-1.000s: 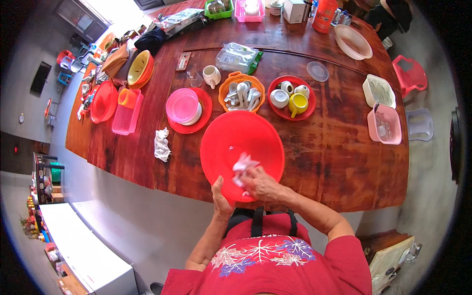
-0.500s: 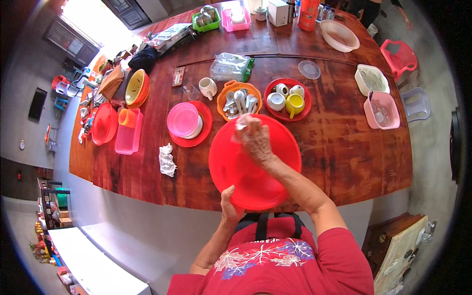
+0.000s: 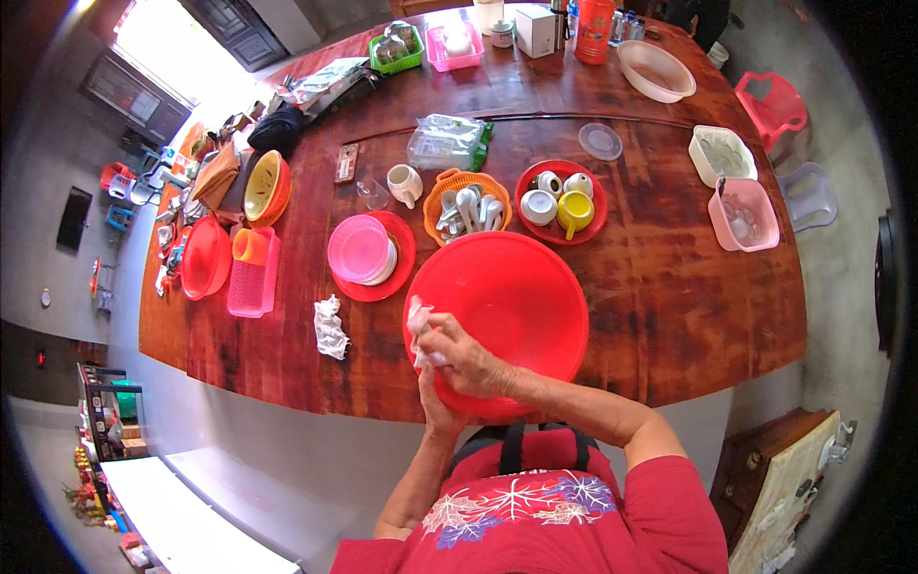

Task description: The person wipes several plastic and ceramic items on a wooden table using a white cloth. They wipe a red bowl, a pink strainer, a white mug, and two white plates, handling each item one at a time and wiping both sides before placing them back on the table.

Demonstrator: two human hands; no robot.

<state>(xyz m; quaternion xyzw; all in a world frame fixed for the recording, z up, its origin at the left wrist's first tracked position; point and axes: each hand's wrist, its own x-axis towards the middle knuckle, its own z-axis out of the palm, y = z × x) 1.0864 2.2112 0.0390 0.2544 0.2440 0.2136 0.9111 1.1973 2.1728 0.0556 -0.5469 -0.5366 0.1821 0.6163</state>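
Observation:
A large red plastic basin (image 3: 516, 297) rests at the table's near edge, its inside facing up. My left hand (image 3: 442, 407) grips its near-left rim, with the fingers below mostly hidden. My right hand (image 3: 469, 362) is closed on a pale pinkish-white cloth (image 3: 418, 320), which lies against the basin's left rim just above my left hand. Beyond the basin stand an orange basket (image 3: 443, 182) of spoons and a red plate (image 3: 595, 222) with cups and a yellow mug (image 3: 575, 212). A pink basket (image 3: 359, 249) sits on stacked white dishes on another red plate (image 3: 406, 239).
A crumpled white cloth (image 3: 330, 327) lies left of the basin. Behind are a white mug (image 3: 404, 184) and a plastic package (image 3: 448, 142). Pink and white tubs (image 3: 743, 214) stand at the right edge; red bowls (image 3: 205, 258) and a pink tray (image 3: 253, 273) at the left.
My right hand has moved with the cloth from the basin's far rim to its left rim, near my left hand. The view has shifted slightly.

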